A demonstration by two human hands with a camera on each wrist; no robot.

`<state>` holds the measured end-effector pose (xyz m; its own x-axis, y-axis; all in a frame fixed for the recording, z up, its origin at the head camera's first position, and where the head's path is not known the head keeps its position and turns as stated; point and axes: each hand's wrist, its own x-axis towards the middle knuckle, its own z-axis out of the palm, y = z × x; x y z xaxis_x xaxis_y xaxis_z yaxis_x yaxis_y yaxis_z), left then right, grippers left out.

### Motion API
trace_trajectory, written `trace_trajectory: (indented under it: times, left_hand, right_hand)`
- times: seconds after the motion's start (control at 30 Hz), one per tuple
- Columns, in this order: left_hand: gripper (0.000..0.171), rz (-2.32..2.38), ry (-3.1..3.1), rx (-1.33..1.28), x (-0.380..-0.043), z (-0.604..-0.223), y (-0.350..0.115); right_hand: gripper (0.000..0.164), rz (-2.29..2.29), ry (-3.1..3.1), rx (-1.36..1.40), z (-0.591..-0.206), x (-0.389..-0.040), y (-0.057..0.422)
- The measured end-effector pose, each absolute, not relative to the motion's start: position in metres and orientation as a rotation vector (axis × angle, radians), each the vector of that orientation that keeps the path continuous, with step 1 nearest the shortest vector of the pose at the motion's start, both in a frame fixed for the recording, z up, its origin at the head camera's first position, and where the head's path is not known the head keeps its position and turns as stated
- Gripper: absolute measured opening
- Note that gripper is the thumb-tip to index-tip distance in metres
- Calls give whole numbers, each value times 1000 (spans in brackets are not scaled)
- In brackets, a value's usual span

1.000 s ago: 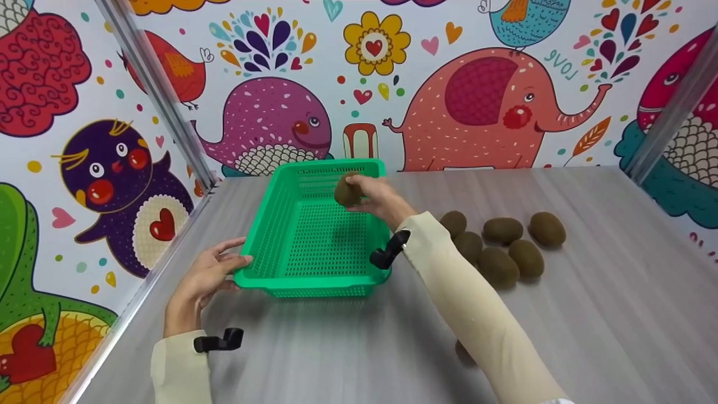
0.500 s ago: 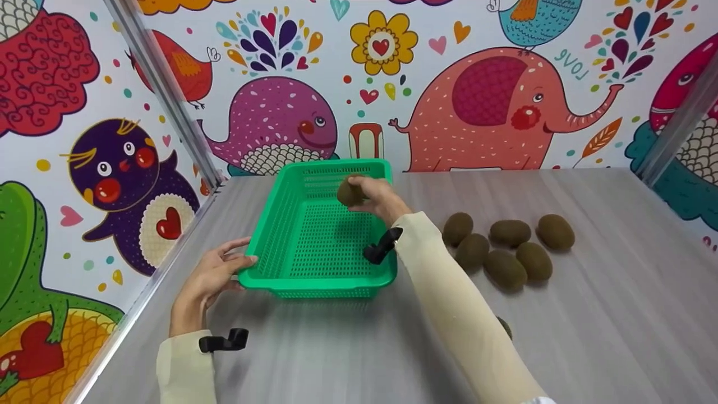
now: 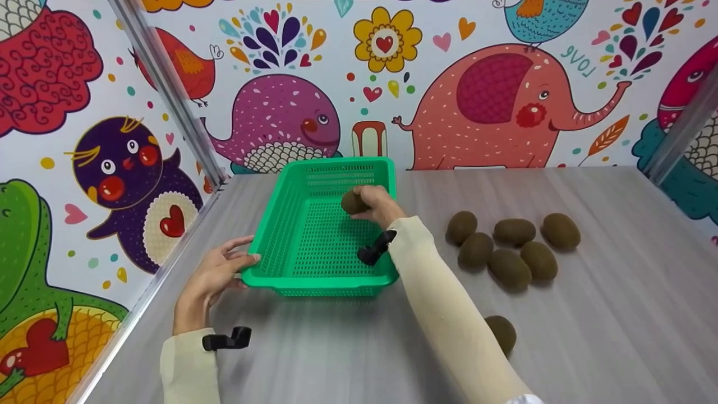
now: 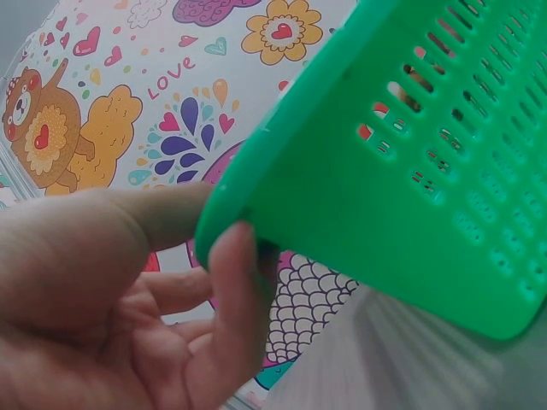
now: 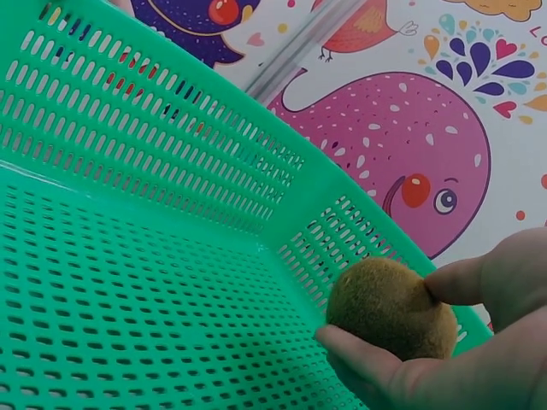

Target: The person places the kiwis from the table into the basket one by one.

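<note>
Your right hand pinches a kiwi above the floor of the green basket; your left hand grips its near-left rim. For a soft landing, brace that rim and lower the fruit close before loosening your fingers.

From above, the near-left part of the green basket can be reached over its floor, while the right hand with its kiwi and the black wrist mount obstruct the right side. Left hand blocks the near-left corner; the patterned wall limits approach from behind. Tabletop in front of the basket offers passage up to the right sleeve, which bars the way toward six grouped kiwis and partly covers a lone kiwi.
</note>
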<state>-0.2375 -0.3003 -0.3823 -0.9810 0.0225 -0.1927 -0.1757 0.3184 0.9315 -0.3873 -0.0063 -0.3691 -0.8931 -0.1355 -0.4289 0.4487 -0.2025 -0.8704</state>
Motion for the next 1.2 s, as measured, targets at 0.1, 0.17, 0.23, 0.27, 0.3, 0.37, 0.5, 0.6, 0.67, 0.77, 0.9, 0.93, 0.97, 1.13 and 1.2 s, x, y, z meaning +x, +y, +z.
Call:
trace_trajectory:
  times: [0.1, 0.17, 0.23, 0.27, 0.3, 0.37, 0.5, 0.6, 0.67, 0.77, 0.9, 0.93, 0.97, 1.13, 1.2]
  left_hand:
    - [63, 1730, 2409, -136, -239, -381, -299]
    - [63, 1731, 2408, -135, -240, -381, -299]
    - [64, 1728, 2409, -129, -240, -381, -297]
    - [64, 1728, 2409, -127, -241, -381, -297]
    - [64, 1728, 2410, -126, -241, -381, -296]
    - [64, 1729, 2409, -125, -242, -381, -295]
    - [65, 1745, 2393, -109, -245, -381, -292]
    - [65, 1749, 2389, -98, -246, -381, -291]
    - [65, 1745, 2391, -100, -245, -381, -291]
    - [65, 1739, 2393, -97, -244, -381, -291]
    - [65, 1734, 2395, -100, -243, -381, -292]
    - [64, 1733, 2394, -103, -243, -381, -293]
    - [64, 1728, 2398, -108, -242, -381, -294]
    - [63, 1719, 2412, -126, -240, -382, -298]
    - [64, 1719, 2414, -125, -239, -382, -300]
  right_hand:
    - [50, -2127, 1736, 384, -371, -391, -6]
    - [49, -2117, 1763, 391, -374, -394, -6]
    - [49, -2111, 1771, 395, -375, -395, -5]
    - [50, -2110, 1769, 392, -375, -395, -4]
    - [50, -2112, 1764, 390, -375, -394, -3]
    - [53, -2115, 1746, 389, -372, -392, -1]
    - [55, -2112, 1748, 389, -368, -388, 3]
    - [56, -2093, 1766, 400, -366, -388, 5]
    - [56, -2073, 1777, 404, -366, -387, 6]
    - [57, -2052, 1781, 407, -366, -386, 5]
    - [61, -2034, 1769, 394, -365, -385, 5]
    - [63, -2037, 1757, 391, -365, -385, 5]
    - [65, -2036, 1749, 387, -364, -385, 4]
    - [62, -2010, 1749, 356, -357, -382, 1]
    - [59, -2006, 1759, 341, -352, -380, -1]
